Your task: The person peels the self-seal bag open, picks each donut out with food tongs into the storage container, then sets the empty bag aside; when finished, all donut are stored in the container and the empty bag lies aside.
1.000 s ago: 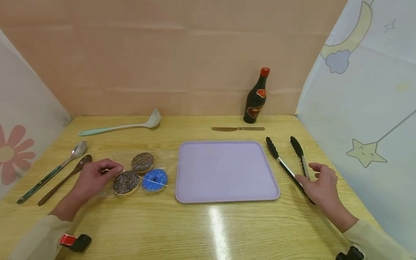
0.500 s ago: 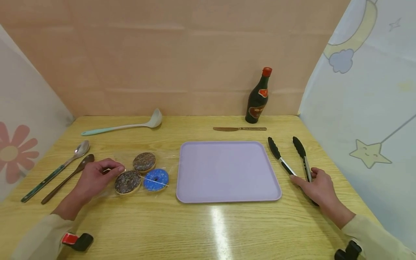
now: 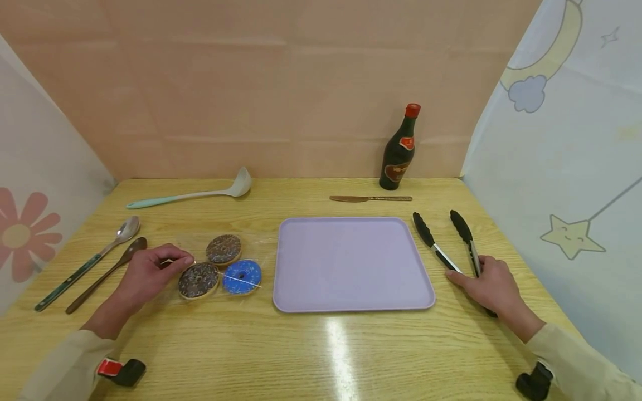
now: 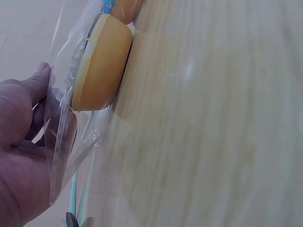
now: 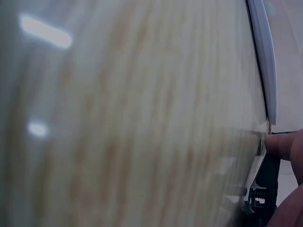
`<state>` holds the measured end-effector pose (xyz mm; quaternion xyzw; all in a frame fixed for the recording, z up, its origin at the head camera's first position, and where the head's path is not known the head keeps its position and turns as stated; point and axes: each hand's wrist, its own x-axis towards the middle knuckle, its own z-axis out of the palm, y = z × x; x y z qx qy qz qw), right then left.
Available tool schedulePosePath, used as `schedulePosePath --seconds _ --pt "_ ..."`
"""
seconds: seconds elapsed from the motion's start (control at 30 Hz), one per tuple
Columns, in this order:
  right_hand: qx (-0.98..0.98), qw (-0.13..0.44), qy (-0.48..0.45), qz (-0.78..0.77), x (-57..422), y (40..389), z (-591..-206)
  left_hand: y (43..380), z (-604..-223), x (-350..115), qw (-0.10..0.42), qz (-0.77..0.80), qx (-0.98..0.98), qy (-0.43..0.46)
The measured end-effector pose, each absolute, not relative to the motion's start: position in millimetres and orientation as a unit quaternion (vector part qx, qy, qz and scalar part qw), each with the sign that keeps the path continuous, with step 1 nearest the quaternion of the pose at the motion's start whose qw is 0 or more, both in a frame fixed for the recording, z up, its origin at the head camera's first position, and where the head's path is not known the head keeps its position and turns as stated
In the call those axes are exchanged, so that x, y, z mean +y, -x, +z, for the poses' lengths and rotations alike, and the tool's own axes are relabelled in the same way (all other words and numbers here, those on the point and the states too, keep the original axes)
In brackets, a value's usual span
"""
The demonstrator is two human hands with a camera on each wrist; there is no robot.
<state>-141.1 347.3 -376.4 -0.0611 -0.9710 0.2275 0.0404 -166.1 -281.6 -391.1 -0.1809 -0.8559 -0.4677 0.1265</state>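
Left hand [image 3: 146, 274] pinches the clear wrapper [image 4: 61, 146] of three doughnuts [image 3: 198, 278], left of the lilac tray [image 3: 353, 264]; right hand [image 3: 494, 285] grips the spread tongs [image 3: 442, 256] on the worktop [image 3: 261, 351], right of the tray.

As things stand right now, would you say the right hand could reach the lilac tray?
Probably yes: the lilac tray is close to the right hand, with only the tongs between, though that hand grips them.

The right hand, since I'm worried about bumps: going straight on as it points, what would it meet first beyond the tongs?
Beyond the tongs between its thumb and fingers, the right hand would probably meet the right edge of the purple tray first, though their heights are hard to judge.
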Motion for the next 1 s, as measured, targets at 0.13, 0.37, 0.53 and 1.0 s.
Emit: schedulePosePath --seconds 0.13,0.37,0.53,1.0 --pt "-0.972 0.049 0.045 0.226 350 139 -377 167 -391 -282 0.127 -0.464 -0.858 0.180" --pt "-0.967 0.010 0.008 0.253 336 135 -361 166 -390 -281 0.131 -0.460 -0.859 0.182" --pt "-0.961 0.022 -0.078 0.263 308 131 -350 166 -389 -280 0.129 -0.466 -0.856 0.184" --pt "-0.897 0.029 -0.295 0.329 229 132 -343 166 -391 -282 0.129 -0.464 -0.856 0.188"
